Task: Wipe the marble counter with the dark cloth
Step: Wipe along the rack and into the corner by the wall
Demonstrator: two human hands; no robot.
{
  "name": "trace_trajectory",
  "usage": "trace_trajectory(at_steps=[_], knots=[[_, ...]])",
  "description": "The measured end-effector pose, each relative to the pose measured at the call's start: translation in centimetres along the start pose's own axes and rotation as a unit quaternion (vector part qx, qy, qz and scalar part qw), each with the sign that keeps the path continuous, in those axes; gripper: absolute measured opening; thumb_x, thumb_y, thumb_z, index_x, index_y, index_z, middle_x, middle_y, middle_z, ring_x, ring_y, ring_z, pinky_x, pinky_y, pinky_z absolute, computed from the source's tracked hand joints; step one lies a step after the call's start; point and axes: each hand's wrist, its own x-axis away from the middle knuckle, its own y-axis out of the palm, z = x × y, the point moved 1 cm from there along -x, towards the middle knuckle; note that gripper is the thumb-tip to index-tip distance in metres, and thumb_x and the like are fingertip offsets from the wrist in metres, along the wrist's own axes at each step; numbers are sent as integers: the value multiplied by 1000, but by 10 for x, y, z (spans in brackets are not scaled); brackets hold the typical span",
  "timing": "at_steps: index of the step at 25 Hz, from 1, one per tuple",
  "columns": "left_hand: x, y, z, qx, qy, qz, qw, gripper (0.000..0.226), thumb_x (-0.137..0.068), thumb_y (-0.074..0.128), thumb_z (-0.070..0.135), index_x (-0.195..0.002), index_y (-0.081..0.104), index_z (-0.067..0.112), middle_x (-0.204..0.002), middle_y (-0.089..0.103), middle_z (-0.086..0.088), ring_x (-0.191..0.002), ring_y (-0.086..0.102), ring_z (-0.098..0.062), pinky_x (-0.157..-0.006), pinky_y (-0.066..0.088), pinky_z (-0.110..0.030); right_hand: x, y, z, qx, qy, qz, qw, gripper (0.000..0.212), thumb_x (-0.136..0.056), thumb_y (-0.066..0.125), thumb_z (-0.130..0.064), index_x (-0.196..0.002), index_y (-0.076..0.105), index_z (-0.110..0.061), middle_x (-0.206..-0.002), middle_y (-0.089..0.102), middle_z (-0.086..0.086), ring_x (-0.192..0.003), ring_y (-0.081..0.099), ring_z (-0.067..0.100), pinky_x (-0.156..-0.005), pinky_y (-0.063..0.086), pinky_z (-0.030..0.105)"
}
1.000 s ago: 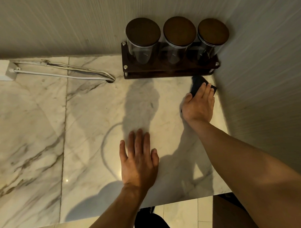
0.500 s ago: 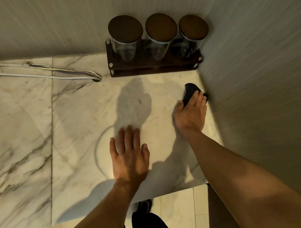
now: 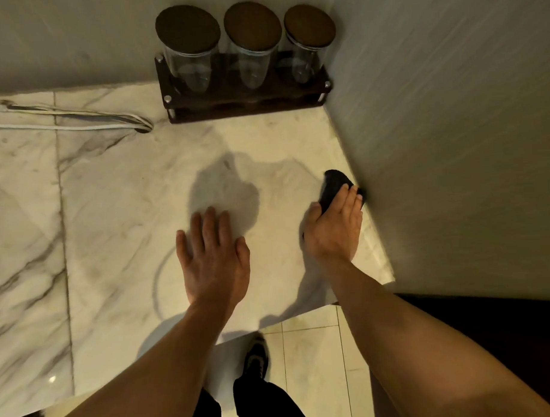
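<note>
The marble counter (image 3: 117, 195) is white with grey veins and fills the left and middle of the view. My right hand (image 3: 333, 228) lies flat on the dark cloth (image 3: 333, 186), pressing it onto the marble right beside the right wall. Only the cloth's far end shows past my fingers. My left hand (image 3: 213, 257) rests palm down on the counter, fingers spread, holding nothing, about a hand's width left of the right hand.
A dark wooden rack (image 3: 245, 98) with three glass jars with wooden lids (image 3: 251, 25) stands in the back right corner. White cables (image 3: 77, 120) run along the back left. The right wall (image 3: 452, 139) bounds the counter. The counter's front edge and floor tiles (image 3: 313, 363) lie below.
My right hand has slid the cloth along the right wall toward me, away from the jar rack. The left hand stays flat on the counter. The camera has tilted down.
</note>
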Motion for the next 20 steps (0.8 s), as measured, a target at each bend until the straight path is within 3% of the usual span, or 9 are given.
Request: trace_trajectory(at_steps=[6, 15, 20], knots=[[-1, 3, -1, 25, 6, 21, 999, 58, -94, 44, 36, -143, 35, 6, -151, 33, -19, -140, 24, -38, -113, 16, -58, 39, -8, 30, 17, 23, -12, 1000, 71, -98, 31, -42, -152, 1, -9, -162, 0, 10, -147, -3, 22, -119, 1, 37], [-1, 3, -7, 78, 25, 28, 996, 53, -93, 41, 34, -138, 39, 8, -151, 34, -15, -142, 20, -34, -116, 9, -53, 89, -16, 67, -28, 52, 29, 998, 56, -101, 31, -21, -151, 11, -6, -160, 11, 13, -147, 2, 26, -119, 2, 36], [12, -17, -10, 115, 103, 33, 987, 47, -90, 49, 23, -133, 45, 7, -144, 42, -18, -134, 32, -38, -110, 23, -57, 114, -26, 81, -133, 96, 33, 986, 52, -103, 31, -20, -151, 14, -10, -161, 12, 9, -147, 3, 22, -119, 10, 39]])
